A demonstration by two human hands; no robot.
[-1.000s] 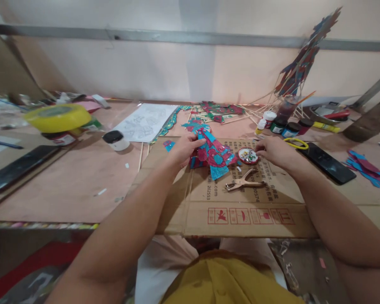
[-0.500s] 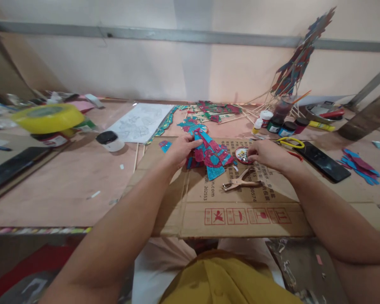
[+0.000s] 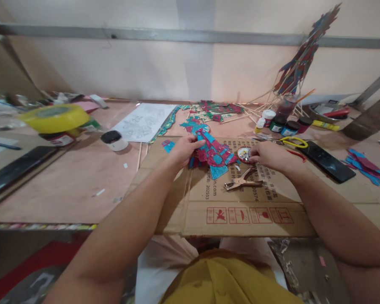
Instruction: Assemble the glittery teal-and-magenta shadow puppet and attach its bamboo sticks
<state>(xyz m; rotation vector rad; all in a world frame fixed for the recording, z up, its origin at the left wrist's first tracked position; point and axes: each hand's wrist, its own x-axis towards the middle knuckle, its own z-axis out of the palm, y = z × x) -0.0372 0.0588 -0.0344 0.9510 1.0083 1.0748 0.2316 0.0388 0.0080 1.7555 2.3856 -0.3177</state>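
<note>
A painted blue and magenta shadow puppet lies on the flattened cardboard, and my left hand grips its left side between thumb and fingers. My right hand is at the edge of a small round dish that holds tiny shiny pieces. Its fingertips are pinched together; whatever is between them is hidden. Just below the dish rests a metal hole punch. A loose blue and magenta piece pokes out left of my left hand.
On the right are yellow-handled scissors, a black phone, paint jars and painted cutouts. A line drawing and puppet parts on sticks lie behind. Leftward stand a white jar and yellow tape.
The whole view has shifted slightly, so things sit a little farther right. My left hand still holds the puppet, and my right hand stays at the dish with its fingers pinched.
</note>
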